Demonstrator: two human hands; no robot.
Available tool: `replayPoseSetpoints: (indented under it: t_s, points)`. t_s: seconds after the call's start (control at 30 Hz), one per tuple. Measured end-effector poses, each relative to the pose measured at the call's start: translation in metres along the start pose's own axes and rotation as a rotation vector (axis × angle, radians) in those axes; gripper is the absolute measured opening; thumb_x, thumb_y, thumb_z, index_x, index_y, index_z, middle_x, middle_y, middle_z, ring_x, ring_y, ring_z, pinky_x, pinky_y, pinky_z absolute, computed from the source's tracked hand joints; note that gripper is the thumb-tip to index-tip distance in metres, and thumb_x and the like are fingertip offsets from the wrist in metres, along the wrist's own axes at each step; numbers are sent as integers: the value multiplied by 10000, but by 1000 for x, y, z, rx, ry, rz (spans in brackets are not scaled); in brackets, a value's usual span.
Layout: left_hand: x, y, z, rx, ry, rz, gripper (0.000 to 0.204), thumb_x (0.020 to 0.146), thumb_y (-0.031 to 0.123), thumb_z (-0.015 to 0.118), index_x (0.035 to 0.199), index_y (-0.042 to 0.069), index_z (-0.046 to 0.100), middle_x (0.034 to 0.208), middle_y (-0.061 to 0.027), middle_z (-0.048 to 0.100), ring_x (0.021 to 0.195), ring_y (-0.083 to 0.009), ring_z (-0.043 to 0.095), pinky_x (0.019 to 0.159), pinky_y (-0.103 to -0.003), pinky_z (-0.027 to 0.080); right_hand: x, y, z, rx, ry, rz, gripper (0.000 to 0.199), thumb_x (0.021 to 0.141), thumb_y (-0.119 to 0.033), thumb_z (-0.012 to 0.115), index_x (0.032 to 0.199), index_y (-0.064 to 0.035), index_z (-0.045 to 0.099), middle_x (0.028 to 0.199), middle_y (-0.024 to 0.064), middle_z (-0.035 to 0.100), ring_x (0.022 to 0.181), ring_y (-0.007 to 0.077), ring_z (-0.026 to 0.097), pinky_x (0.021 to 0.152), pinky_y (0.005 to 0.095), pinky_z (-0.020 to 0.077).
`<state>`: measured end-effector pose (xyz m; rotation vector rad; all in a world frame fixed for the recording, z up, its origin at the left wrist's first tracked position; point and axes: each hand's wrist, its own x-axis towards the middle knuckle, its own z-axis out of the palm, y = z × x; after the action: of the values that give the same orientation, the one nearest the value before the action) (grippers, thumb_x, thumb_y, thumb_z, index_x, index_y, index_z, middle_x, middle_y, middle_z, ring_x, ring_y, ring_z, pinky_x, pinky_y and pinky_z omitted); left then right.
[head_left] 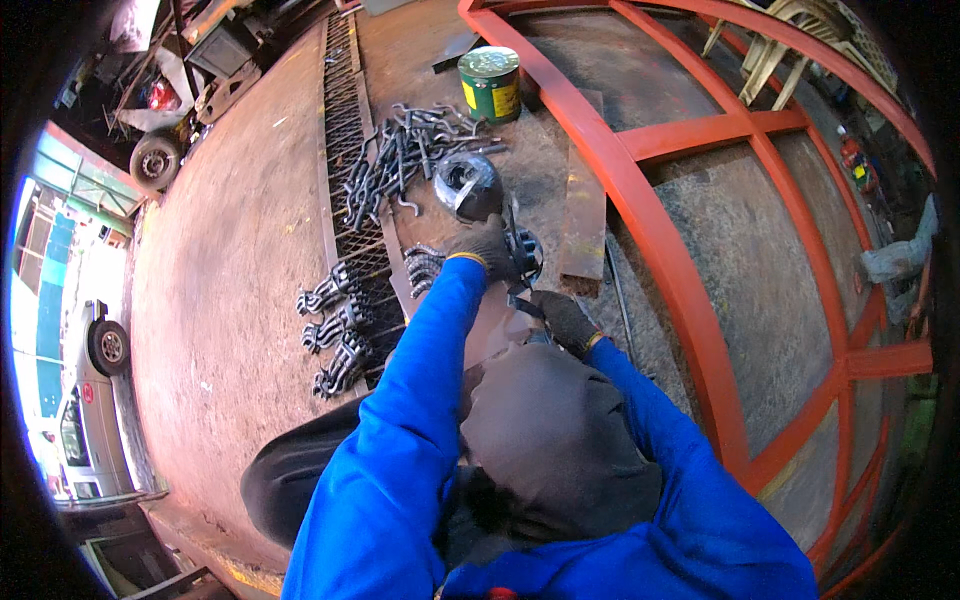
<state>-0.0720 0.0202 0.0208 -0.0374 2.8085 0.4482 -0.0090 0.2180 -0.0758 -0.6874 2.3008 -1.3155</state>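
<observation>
My left hand, in a dark glove, is closed against a shiny dark roll with a hollow centre, probably wrapping film. Beside its fingers are the rounded dark ends of a bundle of bent metal rods. My right hand, also gloved, is closed at the near end of this bundle, its fingertips partly hidden. Just left of my left hand lies a row of hooked rods. Further ahead is a loose pile of similar bent rods.
Several tied rod bundles lie at the left by a floor grating. A green and yellow bucket stands ahead. A flat metal bar lies right of my hands, beside a large red steel frame. A plastic chair is beyond it.
</observation>
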Motion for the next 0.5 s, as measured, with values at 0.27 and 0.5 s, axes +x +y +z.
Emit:
replayPoseSetpoints:
  t_s: [0.27, 0.5]
  points:
    - [13, -21, 12, -92, -57, 92, 887, 713, 504, 748, 1397, 91, 363, 1150, -325, 636, 1082, -499, 615, 937, -532, 479, 12, -15, -9, -85, -49, 13, 370, 923, -361, 575, 1016, -12, 655, 988, 240, 668, 921, 393, 659, 843, 455, 513]
    - [-4, -24, 1, -206, -91, 106, 1095, 540, 384, 873, 1431, 55, 328, 1148, -243, 654, 1076, -410, 632, 958, -466, 490, 1, -37, -44, -468, -65, -48, 302, 918, -251, 541, 1070, -1, 617, 1042, 210, 654, 961, 384, 649, 818, 464, 522]
